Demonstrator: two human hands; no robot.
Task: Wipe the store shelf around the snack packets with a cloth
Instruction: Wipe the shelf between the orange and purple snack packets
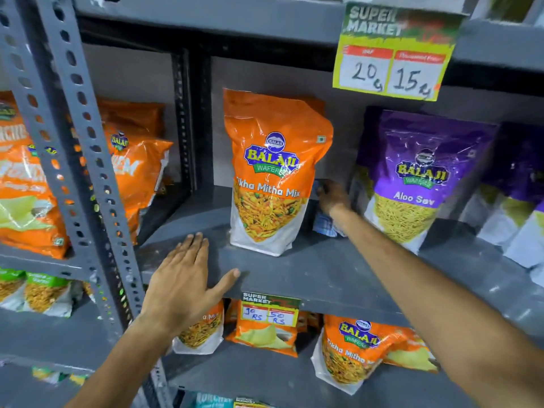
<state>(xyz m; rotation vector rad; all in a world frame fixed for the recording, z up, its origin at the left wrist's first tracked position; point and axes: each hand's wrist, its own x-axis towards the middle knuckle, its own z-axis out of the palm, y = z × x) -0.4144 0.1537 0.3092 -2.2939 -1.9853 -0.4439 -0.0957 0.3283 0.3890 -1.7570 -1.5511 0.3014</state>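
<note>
Grey metal shelf (338, 269) carries an orange packet (270, 172) and a purple packet (418, 178), well apart. Checked cloth (323, 223) lies in the gap between them, pressed under the right hand (334, 197), which grips it deep at the back. Left hand (188, 278) rests flat and released on the front edge. Recommended: keep pressure even, draw the cloth forward along the gap, avoid toppling either upright packet.
</note>
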